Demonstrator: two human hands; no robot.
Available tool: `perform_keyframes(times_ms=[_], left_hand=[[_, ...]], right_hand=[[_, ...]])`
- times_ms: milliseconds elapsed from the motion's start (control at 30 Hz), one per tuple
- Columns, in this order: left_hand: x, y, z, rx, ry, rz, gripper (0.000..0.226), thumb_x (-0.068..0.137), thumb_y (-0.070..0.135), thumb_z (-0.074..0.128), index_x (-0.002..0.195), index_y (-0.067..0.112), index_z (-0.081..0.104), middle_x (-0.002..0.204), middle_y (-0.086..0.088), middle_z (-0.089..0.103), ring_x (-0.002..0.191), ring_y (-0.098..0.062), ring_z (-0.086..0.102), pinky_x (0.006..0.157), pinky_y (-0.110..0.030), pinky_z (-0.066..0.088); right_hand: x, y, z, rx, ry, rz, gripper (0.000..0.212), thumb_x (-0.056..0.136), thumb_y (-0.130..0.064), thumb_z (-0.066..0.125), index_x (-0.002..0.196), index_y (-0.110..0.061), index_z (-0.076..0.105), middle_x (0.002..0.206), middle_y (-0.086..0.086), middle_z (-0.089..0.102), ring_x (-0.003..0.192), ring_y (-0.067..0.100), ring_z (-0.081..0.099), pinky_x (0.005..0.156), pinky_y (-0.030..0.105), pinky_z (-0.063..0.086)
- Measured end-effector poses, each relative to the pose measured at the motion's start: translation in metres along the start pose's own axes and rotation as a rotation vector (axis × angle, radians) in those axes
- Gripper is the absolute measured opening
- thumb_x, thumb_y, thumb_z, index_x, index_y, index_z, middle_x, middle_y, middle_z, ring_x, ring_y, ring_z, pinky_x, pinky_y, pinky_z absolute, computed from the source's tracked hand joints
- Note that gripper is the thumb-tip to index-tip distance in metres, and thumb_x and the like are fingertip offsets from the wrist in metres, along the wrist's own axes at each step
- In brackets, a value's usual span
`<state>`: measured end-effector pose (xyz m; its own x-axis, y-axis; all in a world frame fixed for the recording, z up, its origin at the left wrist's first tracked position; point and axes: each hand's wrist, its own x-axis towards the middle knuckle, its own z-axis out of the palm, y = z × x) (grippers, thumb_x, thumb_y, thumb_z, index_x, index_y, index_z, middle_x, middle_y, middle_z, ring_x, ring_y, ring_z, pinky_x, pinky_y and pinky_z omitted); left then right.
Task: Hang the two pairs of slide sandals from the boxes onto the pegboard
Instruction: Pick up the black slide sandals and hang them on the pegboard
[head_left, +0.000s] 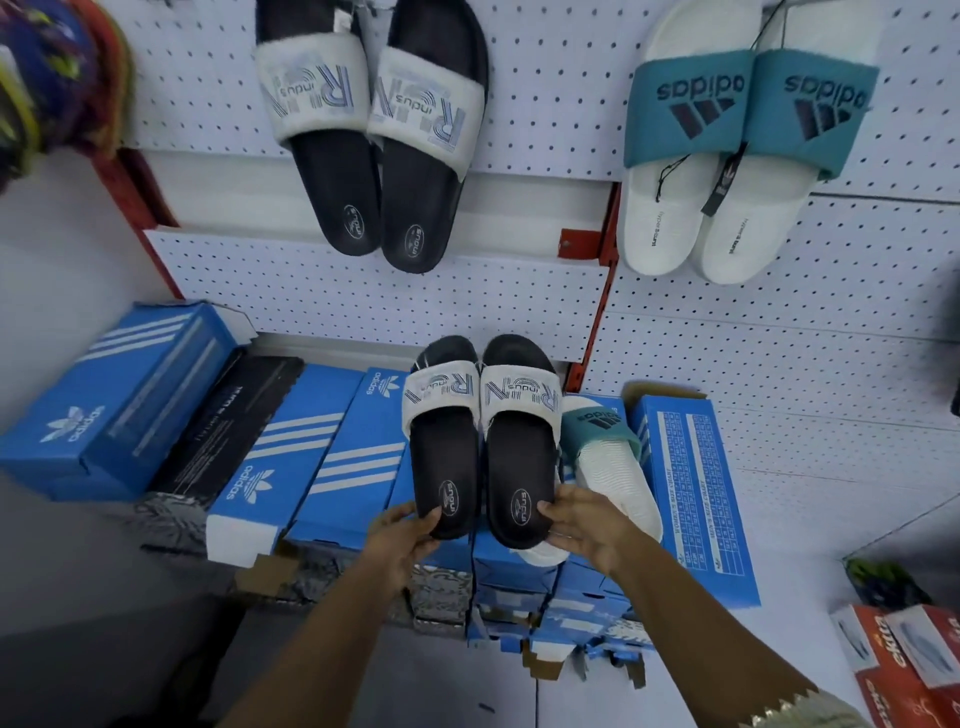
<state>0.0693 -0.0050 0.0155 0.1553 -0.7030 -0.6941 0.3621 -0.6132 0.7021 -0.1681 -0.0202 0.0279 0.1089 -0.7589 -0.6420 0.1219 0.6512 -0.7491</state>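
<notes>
I hold a pair of black slides with white straps side by side above the boxes. My left hand (410, 540) grips the heel of the left black slide (444, 441). My right hand (584, 525) grips the heel of the right black slide (519, 447). Behind my right hand a white slide with a teal strap (605, 462) lies in an open blue box (691, 488). On the white pegboard (779, 338) hang a matching black-and-white pair (374, 130) at upper left and a white-and-teal pair (727, 140) at upper right.
Closed blue shoe boxes (291, 467) and a black box (218, 431) are stacked to the left beneath the pegboard. More blue boxes (545, 613) lie under my hands. Orange boxes (909, 660) sit at lower right. A colourful fuzzy item (57, 73) hangs at upper left.
</notes>
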Motion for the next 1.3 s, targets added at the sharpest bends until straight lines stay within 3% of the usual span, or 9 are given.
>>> perform_keyframes(times_ms=[133,333,433,533,700,933,1067,1167,1300], left_hand=[[-0.021,0.027,-0.011,-0.092,0.018,0.195,0.028,0.086,-0.005,0.061,0.112,0.001,0.053,0.123,-0.026,0.058,0.104,-0.037,0.058,0.089,-0.042,0.048],[-0.057,0.078,-0.014,-0.230,-0.008,0.463,0.020,0.088,-0.003,0.059,0.102,0.009,0.054,0.113,-0.017,0.062,0.100,-0.035,0.059,0.090,-0.041,0.045],[-0.072,0.103,-0.010,-0.326,-0.014,0.578,0.022,0.087,-0.004,0.059,0.104,0.008,0.053,0.103,-0.011,0.064,0.101,-0.033,0.059,0.090,-0.042,0.046],[-0.077,0.124,-0.010,-0.389,-0.003,0.664,0.033,0.085,-0.003,0.062,0.116,0.003,0.051,0.115,-0.021,0.063,0.103,-0.033,0.062,0.087,-0.040,0.052],[-0.094,0.157,-0.014,-0.452,-0.041,0.813,0.030,0.085,-0.002,0.062,0.110,0.012,0.053,0.105,-0.011,0.067,0.098,-0.026,0.065,0.074,-0.025,0.060],[-0.105,0.206,-0.018,-0.497,-0.043,0.861,0.025,0.085,-0.003,0.062,0.093,0.019,0.055,0.111,-0.017,0.065,0.101,-0.029,0.064,0.072,-0.024,0.059],[-0.103,0.217,-0.023,-0.466,-0.050,0.857,0.024,0.085,0.000,0.063,0.101,0.015,0.055,0.115,-0.018,0.065,0.096,-0.026,0.066,0.078,-0.027,0.053],[-0.096,0.214,-0.025,-0.444,-0.046,0.831,0.031,0.084,-0.001,0.063,0.111,0.010,0.053,0.116,-0.020,0.065,0.102,-0.030,0.065,0.078,-0.028,0.053],[-0.089,0.201,-0.021,-0.395,-0.001,0.815,0.023,0.085,-0.001,0.062,0.102,0.013,0.056,0.115,-0.017,0.064,0.103,-0.029,0.063,0.085,-0.034,0.053]], right_hand=[[-0.009,-0.028,0.027,0.035,-0.011,-0.159,0.032,0.087,0.001,0.061,0.118,-0.008,0.059,0.106,0.005,0.069,0.093,0.020,0.065,0.074,0.030,0.053],[-0.024,-0.080,0.074,0.099,-0.069,-0.397,0.023,0.087,0.000,0.061,0.106,-0.013,0.062,0.107,0.006,0.068,0.098,0.021,0.065,0.083,0.032,0.053],[-0.036,-0.105,0.095,0.103,-0.107,-0.509,0.025,0.087,-0.002,0.062,0.111,-0.012,0.062,0.109,0.005,0.068,0.094,0.017,0.066,0.075,0.026,0.054],[-0.047,-0.128,0.111,0.109,-0.147,-0.601,0.025,0.088,-0.003,0.062,0.110,-0.013,0.062,0.108,0.002,0.067,0.093,0.014,0.067,0.073,0.022,0.054],[-0.064,-0.162,0.135,0.115,-0.185,-0.709,0.028,0.086,-0.003,0.065,0.109,-0.017,0.064,0.110,0.001,0.068,0.100,0.016,0.067,0.088,0.031,0.054],[-0.073,-0.204,0.170,0.165,-0.199,-0.723,0.033,0.085,-0.002,0.066,0.115,-0.014,0.063,0.112,0.004,0.069,0.103,0.018,0.066,0.091,0.034,0.052],[-0.070,-0.210,0.177,0.175,-0.191,-0.700,0.035,0.085,-0.001,0.065,0.117,-0.012,0.062,0.107,0.002,0.070,0.101,0.018,0.066,0.079,0.027,0.053],[-0.064,-0.205,0.175,0.163,-0.176,-0.668,0.034,0.084,0.000,0.065,0.117,-0.012,0.062,0.107,0.004,0.070,0.103,0.021,0.066,0.085,0.032,0.053],[-0.058,-0.190,0.170,0.141,-0.142,-0.649,0.029,0.087,0.000,0.063,0.114,-0.012,0.061,0.100,0.002,0.070,0.094,0.016,0.066,0.080,0.027,0.052]])
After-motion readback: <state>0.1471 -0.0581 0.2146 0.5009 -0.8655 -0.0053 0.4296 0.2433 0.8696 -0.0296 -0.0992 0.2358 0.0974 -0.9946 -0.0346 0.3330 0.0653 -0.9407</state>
